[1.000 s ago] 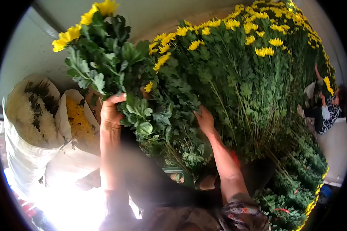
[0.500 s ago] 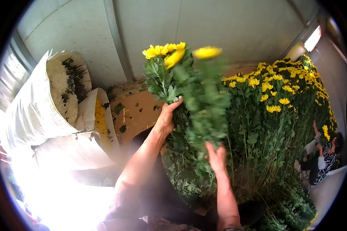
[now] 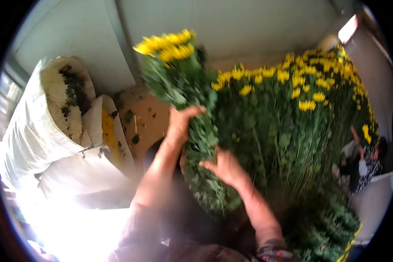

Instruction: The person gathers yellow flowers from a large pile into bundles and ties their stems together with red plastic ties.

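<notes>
A bunch of yellow chrysanthemums leans up and left in front of me, blooms at the top and leafy stems running down. My left hand is closed around it below the flower heads, thumb across the front. Lower down, my right hand is closed on the stems, its thumb lying over them and its other fingers partly hidden. Motion blurs the leaves somewhat. Just right of the bunch stands a large mass of yellow chrysanthemums with long green stems.
At left, a white sack holds white flowers, and another wrapped bundle shows yellow petals. Cardboard with scattered leaves lies by the wall. A co-worker is at the far right. Loose greenery lies at lower right.
The blurred chrysanthemum in my right hand has joined the bunch in my left. The bunch has shifted up and left, and my right hand has moved left onto its lower stems.
</notes>
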Demonstrator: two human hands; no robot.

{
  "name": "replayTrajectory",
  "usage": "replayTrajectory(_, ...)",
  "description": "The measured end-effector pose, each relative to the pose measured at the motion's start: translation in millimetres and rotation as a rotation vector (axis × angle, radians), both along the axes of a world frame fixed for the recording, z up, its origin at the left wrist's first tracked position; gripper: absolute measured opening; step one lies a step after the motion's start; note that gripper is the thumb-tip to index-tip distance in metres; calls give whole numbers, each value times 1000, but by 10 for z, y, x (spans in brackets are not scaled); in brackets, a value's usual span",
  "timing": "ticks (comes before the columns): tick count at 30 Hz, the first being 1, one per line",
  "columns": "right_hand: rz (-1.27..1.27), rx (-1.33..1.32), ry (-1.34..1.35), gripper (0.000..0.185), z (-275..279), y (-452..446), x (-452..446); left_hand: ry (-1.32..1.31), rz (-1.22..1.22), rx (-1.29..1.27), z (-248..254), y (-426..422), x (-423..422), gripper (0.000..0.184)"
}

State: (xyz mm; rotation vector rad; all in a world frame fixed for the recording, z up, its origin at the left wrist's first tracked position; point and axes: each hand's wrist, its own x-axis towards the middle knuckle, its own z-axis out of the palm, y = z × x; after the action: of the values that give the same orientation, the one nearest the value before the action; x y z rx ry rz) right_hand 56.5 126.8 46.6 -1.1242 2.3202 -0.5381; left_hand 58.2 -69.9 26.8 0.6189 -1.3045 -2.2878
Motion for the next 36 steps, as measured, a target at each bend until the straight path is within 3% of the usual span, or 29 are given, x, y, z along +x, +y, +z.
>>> replayTrajectory(1, -105, -394, -167, 48, -470, 117, -82, -145, 49, 120, -281, -160, 64, 35)
replayTrajectory(2, -188, -410, -448, 46, -459, 185, -198, -132, 20, 167, 123, -112, 307, 25)
replayTrajectory(3, -472, -780, -784, 44, -710, 219, -230, -49, 17, 179, 114, -184, 470, 24)
replayTrajectory(4, -630, -759, -576, 45, -861, 255, -337, 25, -17, 230, -165, -403, 528, 28)
replayTrajectory(5, -651, -749, -581, 45, -1204, 339, -398, 34, -64, 218, -195, -504, 592, 31)
replayTrajectory(7, -644, -218, -112, 47, -2064, 497, -544, 104, -104, 285, -386, -606, 635, 37)
replayTrajectory(8, -654, -208, -129, 47, -2345, 500, -531, 218, -155, 316, -304, -537, 620, 38)
replayTrajectory(10, -346, 81, 143, 57, -2738, 384, -294, 479, -304, 384, -350, -568, 599, 45)
replayTrajectory(11, -353, 85, 106, 57, -2846, 331, -194, 488, -307, 373, -441, -598, 631, 45)
replayTrajectory(13, -368, 263, 244, 74, -2801, 164, -229, 452, -286, 344, -377, -526, 616, 45)
replayTrajectory(17, -443, 194, 189, 83, -2837, 150, -370, 414, -270, 329, -339, -441, 564, 45)
replayTrajectory(19, -617, 182, 380, 81, -2888, 227, -414, 412, -265, 322, -330, -410, 561, 45)
replayTrajectory(23, -710, 112, 383, 64, -3117, 336, -617, 419, -262, 303, -307, -367, 513, 46)
replayTrajectory(27, -491, -74, 393, 53, -2826, 418, -643, 425, -261, 288, -283, -342, 485, 46)
replayTrajectory(29, -605, -237, -128, 47, -2327, 216, -616, 427, -260, 284, -270, -323, 460, 46)
replayTrajectory(30, -609, -238, -123, 47, -2236, 71, -641, 429, -263, 282, -266, -319, 446, 46)
replayTrajectory(33, -550, -385, -52, 51, -2194, -227, -975, 440, -275, 274, -268, -293, 395, 46)
replayTrajectory(35, -396, -210, 392, 57, -2474, -283, -1126, 450, -295, 256, -275, -289, 364, 46)
replayTrajectory(36, -396, -216, 400, 57, -2452, -285, -1179, 464, -300, 266, -294, -274, 353, 46)
